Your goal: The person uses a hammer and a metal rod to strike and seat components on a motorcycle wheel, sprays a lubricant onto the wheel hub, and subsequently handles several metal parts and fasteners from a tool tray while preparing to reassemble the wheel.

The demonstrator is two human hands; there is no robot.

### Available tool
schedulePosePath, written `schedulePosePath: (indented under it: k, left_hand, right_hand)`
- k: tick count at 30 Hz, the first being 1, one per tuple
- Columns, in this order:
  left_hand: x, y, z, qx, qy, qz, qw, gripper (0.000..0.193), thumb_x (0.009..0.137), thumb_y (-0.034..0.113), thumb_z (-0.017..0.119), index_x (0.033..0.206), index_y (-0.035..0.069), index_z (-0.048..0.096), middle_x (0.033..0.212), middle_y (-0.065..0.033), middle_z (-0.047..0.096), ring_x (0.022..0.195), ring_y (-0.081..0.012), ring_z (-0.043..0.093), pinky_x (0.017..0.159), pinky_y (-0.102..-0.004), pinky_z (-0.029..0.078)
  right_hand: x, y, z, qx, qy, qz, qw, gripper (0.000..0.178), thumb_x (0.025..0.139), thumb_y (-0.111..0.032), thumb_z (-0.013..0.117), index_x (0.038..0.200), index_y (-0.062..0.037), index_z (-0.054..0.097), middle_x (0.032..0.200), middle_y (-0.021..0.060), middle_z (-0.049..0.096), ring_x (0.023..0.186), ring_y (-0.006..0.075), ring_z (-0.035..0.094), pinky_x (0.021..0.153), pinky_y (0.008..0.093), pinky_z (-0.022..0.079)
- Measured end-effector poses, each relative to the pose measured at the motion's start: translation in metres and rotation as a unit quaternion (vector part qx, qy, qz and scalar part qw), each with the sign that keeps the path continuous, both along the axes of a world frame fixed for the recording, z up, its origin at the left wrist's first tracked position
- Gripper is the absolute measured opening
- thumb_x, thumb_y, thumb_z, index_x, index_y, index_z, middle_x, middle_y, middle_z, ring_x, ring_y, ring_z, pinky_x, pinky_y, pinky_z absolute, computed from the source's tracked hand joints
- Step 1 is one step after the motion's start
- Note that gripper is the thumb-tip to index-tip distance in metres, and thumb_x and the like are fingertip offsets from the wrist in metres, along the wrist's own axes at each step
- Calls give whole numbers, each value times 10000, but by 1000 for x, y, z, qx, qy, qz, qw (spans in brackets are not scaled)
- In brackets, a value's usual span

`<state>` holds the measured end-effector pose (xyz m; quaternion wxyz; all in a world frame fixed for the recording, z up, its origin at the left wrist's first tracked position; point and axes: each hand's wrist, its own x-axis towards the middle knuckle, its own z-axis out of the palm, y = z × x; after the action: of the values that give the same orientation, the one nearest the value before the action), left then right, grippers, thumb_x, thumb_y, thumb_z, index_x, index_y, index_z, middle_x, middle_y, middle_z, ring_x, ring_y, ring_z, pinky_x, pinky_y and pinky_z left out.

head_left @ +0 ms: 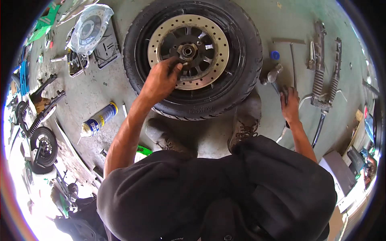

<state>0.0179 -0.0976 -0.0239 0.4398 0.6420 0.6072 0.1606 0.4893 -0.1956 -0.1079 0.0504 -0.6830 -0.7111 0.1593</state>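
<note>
A motorcycle wheel with a black tyre (251, 52) lies flat on the floor, a drilled brake disc (220, 50) facing up on it. Just below left of the hub (187, 50), my left hand (163, 76) pinches a small metal bolt (185, 64) with thumb and forefinger, against the disc's centre. The fingers partly hide it. To the right of the tyre, my right hand (290, 102) is closed round the handle of a hammer (275, 74). The hammer's head points away from me, down at floor level.
A blue and yellow spray can (99, 119) lies left of the wheel. Beyond it sit a plastic-wrapped disc (89, 30) and a grey tray (106, 52). On the right lie a blue cap (275, 55), a thin rod (293, 66) and fork-like spring parts (319, 66). My boots (244, 130) touch the wheel's near side.
</note>
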Motion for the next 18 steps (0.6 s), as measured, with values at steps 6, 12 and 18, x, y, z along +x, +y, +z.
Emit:
schedulePosePath:
  k: [6, 12, 18]
  left_hand:
    - [4, -3, 5, -13, 16, -10, 1000, 270, 948, 187, 570, 1080, -32, 656, 944, -253, 679, 917, -393, 665, 807, -412, 498]
    - [4, -5, 15, -17, 85, 36, 996, 305, 931, 275, 604, 1015, -4, 694, 865, -227, 689, 866, -390, 672, 780, -430, 504]
    - [4, -5, 9, 6, 67, 40, 997, 332, 929, 314, 607, 999, 2, 699, 859, -228, 687, 872, -407, 661, 786, -440, 504]
  right_hand:
    - [-5, 4, -7, -31, -4, 19, 999, 374, 894, -236, 648, 1167, -10, 527, 1099, 239, 564, 992, 435, 557, 845, 469, 467]
    - [-24, 7, 17, -94, 119, -83, 985, 309, 931, -240, 620, 1093, 6, 527, 792, 199, 603, 752, 419, 601, 716, 464, 481]
    - [-54, 7, 50, -61, 303, -180, 934, 260, 988, -274, 564, 1060, -33, 502, 671, 3, 468, 534, 89, 437, 484, 263, 362]
